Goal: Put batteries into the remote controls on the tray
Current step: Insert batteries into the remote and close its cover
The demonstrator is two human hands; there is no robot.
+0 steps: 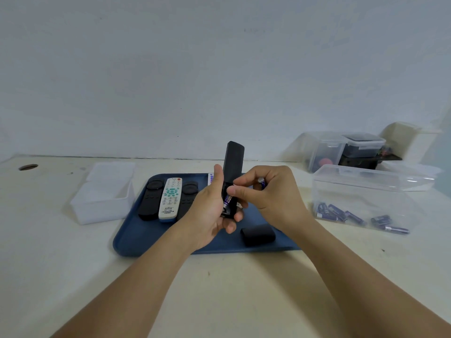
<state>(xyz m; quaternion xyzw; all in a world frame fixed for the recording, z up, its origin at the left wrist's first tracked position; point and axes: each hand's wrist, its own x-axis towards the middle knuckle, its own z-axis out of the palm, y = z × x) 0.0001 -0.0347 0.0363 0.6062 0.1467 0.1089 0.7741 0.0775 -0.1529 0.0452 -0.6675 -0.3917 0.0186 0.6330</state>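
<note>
My left hand (210,211) grips a black remote (233,162) upright above the blue tray (151,237), its open battery bay facing me. A purple battery (228,200) sits in that bay under my right thumb. My right hand (266,196) presses there and also holds a second purple battery (261,183) curled in its fingers. The remote's black cover (258,235) lies on the tray near its front right. Two black remotes (152,198) (188,191) and a white remote (170,198) lie side by side on the tray's left.
A clear box (361,191) holding several purple batteries (351,217) stands right of the tray. White tubs (105,198) sit to the tray's left. More lidded containers (341,150) stand at the back right. A wall rises behind the table.
</note>
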